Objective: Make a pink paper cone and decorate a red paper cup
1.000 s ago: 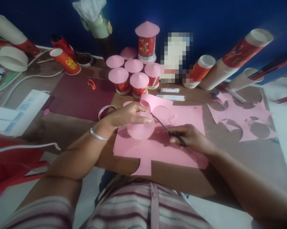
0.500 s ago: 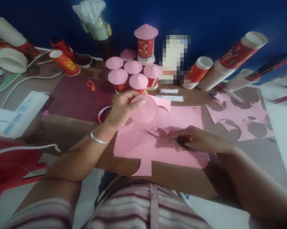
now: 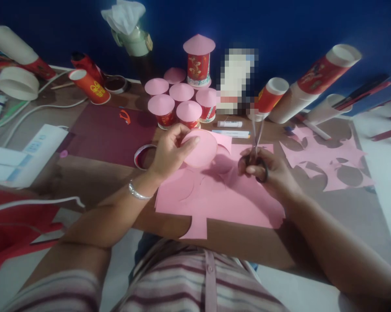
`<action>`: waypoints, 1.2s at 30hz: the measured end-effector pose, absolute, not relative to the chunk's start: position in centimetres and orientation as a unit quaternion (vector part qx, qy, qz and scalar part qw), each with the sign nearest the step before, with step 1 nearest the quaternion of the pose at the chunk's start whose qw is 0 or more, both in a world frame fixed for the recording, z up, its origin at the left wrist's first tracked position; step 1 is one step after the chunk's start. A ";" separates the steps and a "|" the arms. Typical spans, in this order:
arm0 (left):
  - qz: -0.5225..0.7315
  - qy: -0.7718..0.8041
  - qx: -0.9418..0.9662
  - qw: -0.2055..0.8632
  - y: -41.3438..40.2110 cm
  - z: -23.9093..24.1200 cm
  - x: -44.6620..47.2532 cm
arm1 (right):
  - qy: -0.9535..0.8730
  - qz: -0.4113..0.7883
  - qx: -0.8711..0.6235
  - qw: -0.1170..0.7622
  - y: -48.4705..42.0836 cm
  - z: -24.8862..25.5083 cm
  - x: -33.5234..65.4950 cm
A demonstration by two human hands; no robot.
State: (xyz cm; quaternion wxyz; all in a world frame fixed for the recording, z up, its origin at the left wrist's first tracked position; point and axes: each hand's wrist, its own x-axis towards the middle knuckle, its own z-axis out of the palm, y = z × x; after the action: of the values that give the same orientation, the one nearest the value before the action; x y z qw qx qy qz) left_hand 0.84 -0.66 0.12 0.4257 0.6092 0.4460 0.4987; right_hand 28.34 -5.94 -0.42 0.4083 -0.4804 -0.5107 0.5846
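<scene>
My left hand (image 3: 172, 151) pinches a round pink paper disc (image 3: 202, 149) by its left edge, thumb on top. The disc is held above a stack of pink paper sheets (image 3: 228, 195). In my right hand (image 3: 263, 169) is a pair of scissors (image 3: 255, 149), with fingers through the dark handles and the blades pointing away from me, slightly apart. The scissors are over the right part of the sheets, apart from the disc. A pink offcut (image 3: 197, 227) with a curved edge juts out at the near side of the stack.
Several red cylinders with pink cone tops (image 3: 189, 112) stand behind the paper. A glue stick (image 3: 229, 124) and a pale pen (image 3: 231, 134) lie in front of them. Pink scrap with round holes (image 3: 325, 158) is at right. A tape roll (image 3: 145, 156) lies left of the sheets.
My right hand has lifted and turned the scissors from pointing left over the paper to pointing away from me. The disc in my left hand has shifted slightly right and tilted.
</scene>
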 end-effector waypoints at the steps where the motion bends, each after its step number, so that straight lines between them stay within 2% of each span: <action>1: 0.500 0.448 0.610 0.422 -0.8 0.0 1.0 | -0.498 0.583 -0.478 0.427 -6.1 -0.7 27.5; 9: 0.471 0.423 0.630 0.450 -2.3 -1.5 2.3 | -0.422 0.611 -0.474 0.474 -6.9 -1.7 23.5; 14: 0.435 0.393 0.626 0.514 -2.4 -1.5 2.7 | -0.404 0.600 -0.482 0.495 -6.6 -2.0 23.9; 22: 0.330 0.405 0.594 0.613 -2.3 -0.7 2.5 | -0.461 0.596 -0.479 0.451 -6.4 -1.6 24.1; 27: 0.386 0.452 0.568 0.570 -2.1 -1.0 2.1 | -0.499 0.551 -0.493 0.452 -6.5 -1.1 25.0; 36: 0.394 0.447 0.548 0.587 -2.3 -0.2 1.6 | -0.585 0.547 -0.487 0.348 -7.1 -1.2 24.8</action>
State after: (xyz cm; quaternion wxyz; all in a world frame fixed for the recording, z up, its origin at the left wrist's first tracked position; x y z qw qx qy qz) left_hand 1.58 -2.26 -0.17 0.5871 0.5481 0.4469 0.3940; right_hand 24.75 -7.07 -1.23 0.3478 -0.4875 -0.5847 0.5473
